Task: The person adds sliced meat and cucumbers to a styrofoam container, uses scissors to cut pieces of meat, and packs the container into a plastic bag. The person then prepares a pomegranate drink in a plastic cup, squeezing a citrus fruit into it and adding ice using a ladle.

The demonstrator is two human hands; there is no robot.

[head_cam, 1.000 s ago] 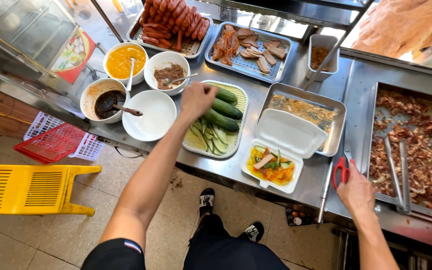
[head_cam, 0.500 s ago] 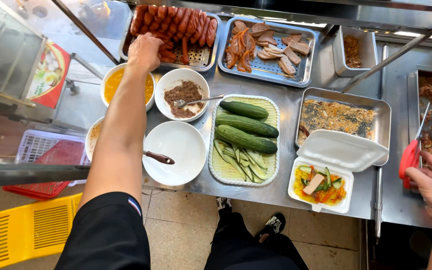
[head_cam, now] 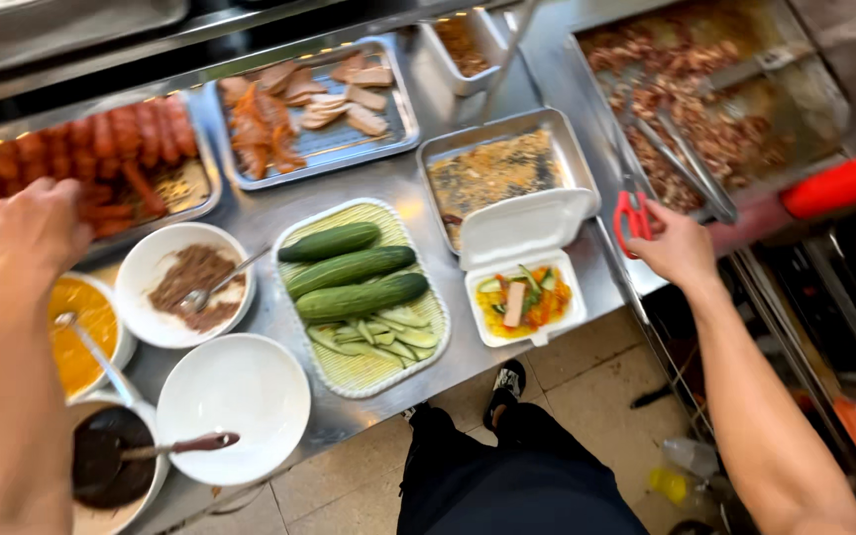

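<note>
Your right hand [head_cam: 681,248] is closed around the red handles of a pair of scissors [head_cam: 631,216], right at the near left corner of the big griddle tray of chopped meat [head_cam: 715,119]. The scissor blades are hidden behind your fingers, so you cannot tell whether they are spread. A pair of metal tongs [head_cam: 681,163] lies on the meat just beyond your knuckles, close enough to crowd the scissors. To the right of your wrist the counter ends; below it there is floor and a dark gap, with a red bar [head_cam: 844,183] crossing above.

Just left of the scissors sits the open white foam box [head_cam: 522,287], its lid tipped back and sliced vegetables and a pale strip inside. Its near edge lies almost flush with the counter's front lip, so there is little margin there. Behind the lid stands a steel tray of browned food [head_cam: 497,168].

Your left hand [head_cam: 32,233] hovers loosely curled, holding nothing you can see, at the near edge of the tray of red sausages [head_cam: 101,159]. Under your forearm are a bowl of orange sauce [head_cam: 81,332] with a spoon and a bowl of dark sauce [head_cam: 111,466]. Beside these, an empty white bowl [head_cam: 235,406] overhangs the counter front, and a bowl of brown mince [head_cam: 185,282] sits behind it. The oval plate of whole and sliced cucumbers [head_cam: 364,297] fills the middle, and only narrow strips of bare steel show between the dishes.
</note>
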